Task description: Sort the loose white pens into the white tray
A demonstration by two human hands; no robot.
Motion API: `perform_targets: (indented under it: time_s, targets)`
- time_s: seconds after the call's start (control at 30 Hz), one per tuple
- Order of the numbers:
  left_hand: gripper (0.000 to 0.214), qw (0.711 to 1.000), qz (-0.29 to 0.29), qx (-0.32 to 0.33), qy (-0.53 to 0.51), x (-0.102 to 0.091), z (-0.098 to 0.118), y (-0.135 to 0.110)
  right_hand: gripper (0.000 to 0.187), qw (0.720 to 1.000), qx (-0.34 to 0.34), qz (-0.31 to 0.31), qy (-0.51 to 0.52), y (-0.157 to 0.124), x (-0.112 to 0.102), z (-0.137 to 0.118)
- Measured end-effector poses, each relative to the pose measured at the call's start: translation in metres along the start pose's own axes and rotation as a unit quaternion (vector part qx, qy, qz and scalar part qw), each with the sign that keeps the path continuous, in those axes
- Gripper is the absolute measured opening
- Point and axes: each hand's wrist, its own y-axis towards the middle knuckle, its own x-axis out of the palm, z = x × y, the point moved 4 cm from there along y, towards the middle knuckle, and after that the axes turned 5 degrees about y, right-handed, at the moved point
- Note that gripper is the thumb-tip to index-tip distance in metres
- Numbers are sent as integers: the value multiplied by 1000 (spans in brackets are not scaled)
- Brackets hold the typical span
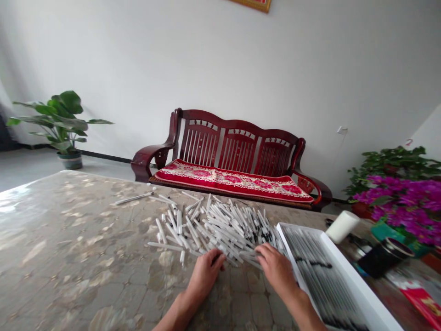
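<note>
A large heap of white and clear pens, some with black parts, lies loose on the table. My left hand is at the near edge of the heap, its fingers curled together; whatever they may hold is hidden. On the heap's near right side, my right hand has its fingertips closed at the end of a pale pen. Just right of that hand stands a white open box with rows of clear, dark-tipped pens laid side by side.
A patterned cover spreads over the table. Beyond the box are a white roll, a black cup, a red packet and purple flowers. Behind the table stands a wooden bench; a potted plant is at left.
</note>
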Motion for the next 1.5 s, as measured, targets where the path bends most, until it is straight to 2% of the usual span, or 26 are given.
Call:
perform_targets:
  time_s: [0.07, 0.17, 0.23, 0.3, 0.33, 0.4, 0.5, 0.57, 0.63, 0.73, 0.83, 1.0, 1.17, 1.33, 1.43, 1.5]
  targets:
    - [43, 995, -50, -29, -80, 7, 2, -2, 30, 998, -57, 35, 20, 1, -1, -19]
    - [59, 970, -172, -57, -164, 18, 6, -9, 32, 988, -131, 75, 26, 1, 4, -49]
    - [57, 951, -229, -79, -192, 23, 6, -13, 33, 981, -171, 87, 37, 1, 10, -63]
    - [52, 939, -244, -109, -217, 25, 3, -15, 37, 974, -195, 95, 64, 3, 16, -67]
    - [50, 935, -236, -121, -234, 25, 1, -14, 38, 973, -190, 102, 80, 4, 17, -64]
    - [50, 930, -198, -134, -280, 22, -2, -10, 38, 977, -134, 122, 109, 12, 18, -47]
    - [49, 925, -105, -134, -338, 13, -6, 0, 28, 983, 24, 133, 128, 29, 16, -8]
    - [49, 919, -39, -147, -364, 7, -9, 6, 24, 982, 104, 104, 117, 45, 16, 10]
    - [51, 908, 20, -160, -387, 1, -12, 10, 24, 986, 138, 57, 78, 64, 18, 14]
    - [55, 894, 96, -149, -412, -5, -16, 15, 24, 990, 139, 12, 22, 94, 24, 3]
    - [54, 880, 157, -141, -426, -12, -21, 18, 22, 991, 133, 0, -8, 118, 32, -13]
    - [51, 860, 202, -146, -446, -20, -27, 19, 17, 990, 123, -37, -65, 137, 43, -24]
    - [48, 852, 206, -155, -455, -21, -26, 19, 19, 985, 118, -59, -110, 132, 44, -28]
    - [42, 830, 204, -173, -490, -19, -25, 18, 22, 982, 117, -53, -135, 116, 34, -25]
    - [26, 811, 203, -177, -519, -19, -24, 18, 22, 989, 102, -11, -108, 100, 27, -18]
    - [15, 796, 205, -181, -540, -19, -22, 18, 20, 996, 69, 34, -35, 87, 24, -15]
